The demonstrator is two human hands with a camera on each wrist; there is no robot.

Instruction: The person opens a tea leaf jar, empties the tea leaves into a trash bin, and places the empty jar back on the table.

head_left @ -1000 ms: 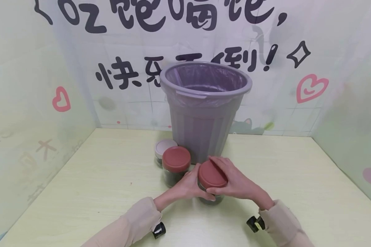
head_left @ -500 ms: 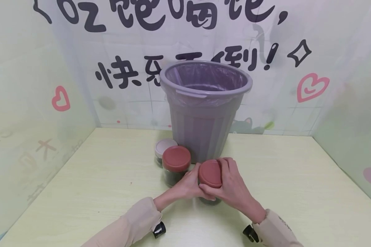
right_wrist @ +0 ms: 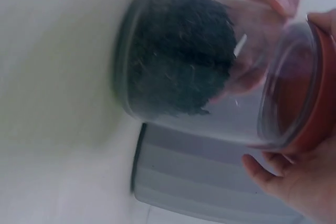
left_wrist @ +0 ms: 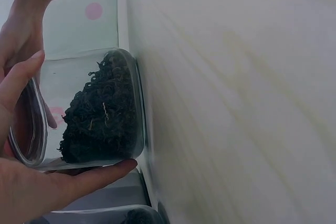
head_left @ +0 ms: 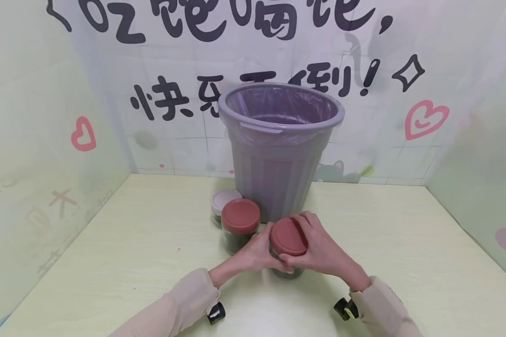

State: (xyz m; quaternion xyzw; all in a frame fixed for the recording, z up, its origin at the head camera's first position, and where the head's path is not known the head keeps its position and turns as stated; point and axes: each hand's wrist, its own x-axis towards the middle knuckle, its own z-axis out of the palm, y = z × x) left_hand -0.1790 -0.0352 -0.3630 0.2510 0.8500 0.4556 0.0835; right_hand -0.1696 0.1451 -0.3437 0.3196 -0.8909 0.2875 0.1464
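A clear jar (right_wrist: 178,56) with a red lid (head_left: 287,237) stands on the table in front of the bin. Dark, curled dried leaves (left_wrist: 105,111) fill its lower part. My left hand (head_left: 259,252) grips the jar's glass side, thumb in front and fingers round the far side. From the right, my right hand (head_left: 322,250) grips the lid by its edge, thumb at the near side and fingers at the far side. In the right wrist view the lid still sits on the jar's mouth.
A second red-lidded jar (head_left: 241,217) stands just left of the left hand, and a pale-lidded jar (head_left: 225,201) is partly hidden behind it. Behind them rises a grey bin (head_left: 274,173) with a clear liner. Printed sheets (head_left: 173,150) enclose the table.
My right hand turned inward over the lid, its wrist swinging toward me, then swung partly back outward. My left hand has kept its place on the jar, which stays where it was.
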